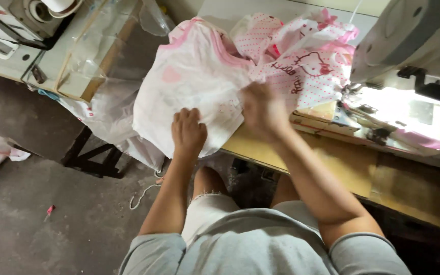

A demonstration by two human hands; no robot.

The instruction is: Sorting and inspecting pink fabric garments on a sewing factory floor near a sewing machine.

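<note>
Her left hand (188, 131) pinches the hem of the white and pink cloth (194, 81) hanging off the bench (332, 163) edge. The right hand (263, 109), blurred, grips the same cloth just beside it, with the sewing machine (413, 46) further right.

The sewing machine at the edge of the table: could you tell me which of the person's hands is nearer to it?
Right. The right hand rests on the pink and white fabric just beside the sewing machine; the left hand lies farther away, on the fabric's near edge.
</note>
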